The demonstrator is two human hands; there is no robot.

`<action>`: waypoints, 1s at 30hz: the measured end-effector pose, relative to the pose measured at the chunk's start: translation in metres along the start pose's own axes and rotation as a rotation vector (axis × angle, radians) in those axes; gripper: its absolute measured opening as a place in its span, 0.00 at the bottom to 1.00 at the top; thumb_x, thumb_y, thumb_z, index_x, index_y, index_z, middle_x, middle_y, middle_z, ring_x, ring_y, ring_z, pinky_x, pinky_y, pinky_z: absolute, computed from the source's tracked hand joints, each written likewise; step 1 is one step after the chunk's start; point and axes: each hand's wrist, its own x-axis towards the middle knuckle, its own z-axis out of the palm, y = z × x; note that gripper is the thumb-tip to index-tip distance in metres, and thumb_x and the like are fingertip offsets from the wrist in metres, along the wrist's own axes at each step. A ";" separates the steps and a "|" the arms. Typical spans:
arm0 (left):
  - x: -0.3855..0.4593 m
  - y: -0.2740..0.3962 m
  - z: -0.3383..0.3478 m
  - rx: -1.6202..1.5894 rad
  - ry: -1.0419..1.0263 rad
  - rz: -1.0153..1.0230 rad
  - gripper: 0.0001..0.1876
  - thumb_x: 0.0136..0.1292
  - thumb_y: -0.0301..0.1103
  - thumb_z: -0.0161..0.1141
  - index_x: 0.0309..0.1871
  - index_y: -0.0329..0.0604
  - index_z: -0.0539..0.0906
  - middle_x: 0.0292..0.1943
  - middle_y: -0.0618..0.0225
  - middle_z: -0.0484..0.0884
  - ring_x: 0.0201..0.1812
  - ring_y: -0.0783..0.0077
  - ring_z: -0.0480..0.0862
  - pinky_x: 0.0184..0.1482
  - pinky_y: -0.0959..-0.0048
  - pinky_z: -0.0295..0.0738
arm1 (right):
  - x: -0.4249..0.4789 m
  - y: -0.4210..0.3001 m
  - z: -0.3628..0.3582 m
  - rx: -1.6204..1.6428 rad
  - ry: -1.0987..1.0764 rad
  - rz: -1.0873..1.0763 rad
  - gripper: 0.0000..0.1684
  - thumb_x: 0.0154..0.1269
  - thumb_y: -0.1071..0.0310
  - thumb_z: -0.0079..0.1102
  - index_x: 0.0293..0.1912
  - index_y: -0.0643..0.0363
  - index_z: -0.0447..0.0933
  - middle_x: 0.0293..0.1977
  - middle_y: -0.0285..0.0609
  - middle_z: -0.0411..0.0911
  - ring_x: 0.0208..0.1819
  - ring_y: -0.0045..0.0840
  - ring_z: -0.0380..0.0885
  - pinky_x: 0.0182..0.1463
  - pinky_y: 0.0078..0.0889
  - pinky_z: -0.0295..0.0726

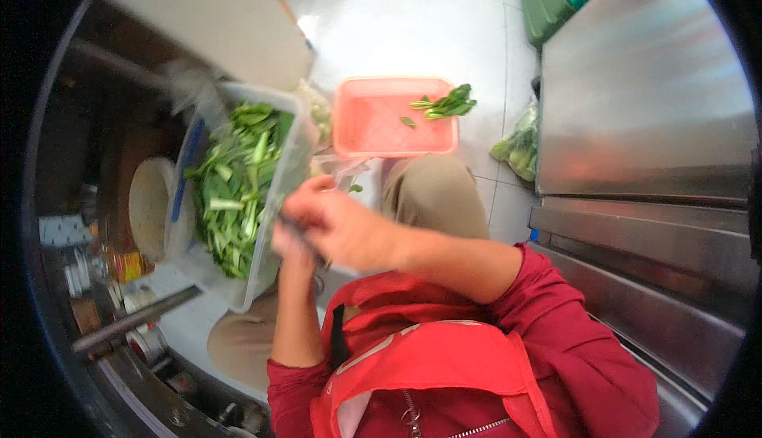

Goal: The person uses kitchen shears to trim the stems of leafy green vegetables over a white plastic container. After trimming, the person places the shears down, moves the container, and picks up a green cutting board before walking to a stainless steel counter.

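My two hands meet beside the right wall of a clear plastic bin (274, 200), and both are blurred. My right hand (339, 223) is closed around a dark narrow tool (300, 235), which looks like a knife. Partly behind it is my left hand (290, 247); whether it holds anything is hidden. Cut leafy greens (238, 188) are heaped in the bin. Beyond my knee stands a pink plastic basket (381, 134). A small bunch of leafy greens (446, 104) lies over its right side, with a loose leaf (408, 122) inside.
A stainless steel cabinet (643, 110) runs along the right. A plastic bag of green vegetables (519, 149) sits on the tiled floor against it. A round pale tub (152, 208) stands left of the bin. Cluttered shelving (113, 325) fills the lower left.
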 end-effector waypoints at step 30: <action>0.179 -0.230 0.235 -0.226 -0.072 -0.504 0.18 0.54 0.31 0.54 0.47 0.29 0.72 0.28 0.50 0.80 0.27 0.60 0.82 0.32 0.65 0.76 | 0.019 -0.016 -0.124 1.249 0.328 0.685 0.30 0.63 0.35 0.42 0.43 0.53 0.66 0.25 0.35 0.68 0.23 0.19 0.60 0.29 0.21 0.58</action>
